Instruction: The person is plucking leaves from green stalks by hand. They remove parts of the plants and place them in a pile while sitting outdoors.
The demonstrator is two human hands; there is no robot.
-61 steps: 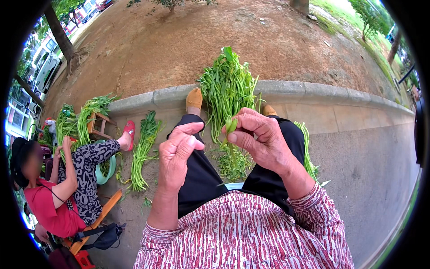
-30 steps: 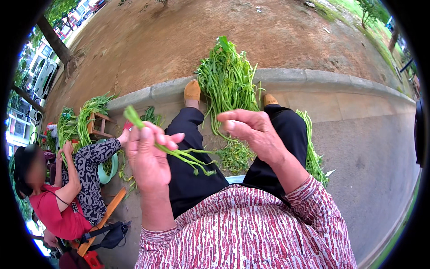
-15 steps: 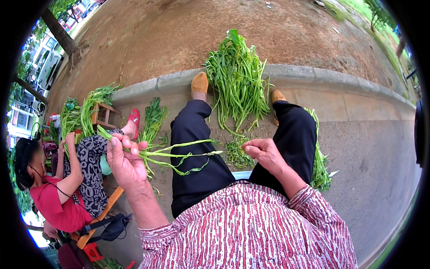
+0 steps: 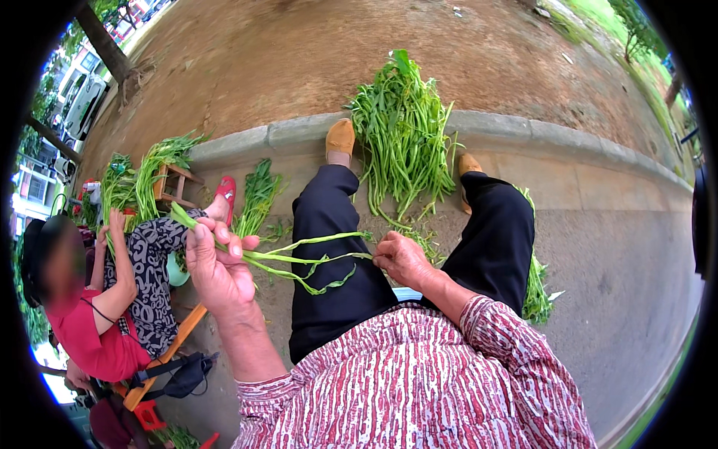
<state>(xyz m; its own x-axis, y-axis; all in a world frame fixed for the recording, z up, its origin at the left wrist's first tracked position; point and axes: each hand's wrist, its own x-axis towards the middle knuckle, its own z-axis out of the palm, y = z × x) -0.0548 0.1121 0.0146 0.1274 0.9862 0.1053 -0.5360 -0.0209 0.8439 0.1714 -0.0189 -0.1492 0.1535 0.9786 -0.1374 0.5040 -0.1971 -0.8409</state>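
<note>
My left hand point(image 4: 223, 275) is closed around several water spinach stems point(image 4: 295, 258), whose thick cut ends poke up past the thumb. The thin leafy tips stretch rightward above my left thigh. At the tip of the middle stem, my right hand point(image 4: 406, 258) is closed with thumb and fingers pinched together; the stem's end disappears at its fingertips. Beyond, between my feet, a large heap of water spinach point(image 4: 404, 142) leans on the kerb, leaves away from me and stems toward me. Torn green scraps point(image 4: 426, 243) lie on the ground just past my right hand.
A person point(image 4: 105, 322) in a red top sits at the left, handling greens. Near them are a wooden stool point(image 4: 173, 183) with greens on it, a bunch point(image 4: 258, 198) on the ground and a black bag point(image 4: 187, 374). More greens point(image 4: 537, 292) lie beside my right leg. The concrete kerb point(image 4: 523, 127) crosses ahead.
My right hand has moved left and its fingertips have met the end of a stem. The left hand keeps hold of the stems, nearly in place.
</note>
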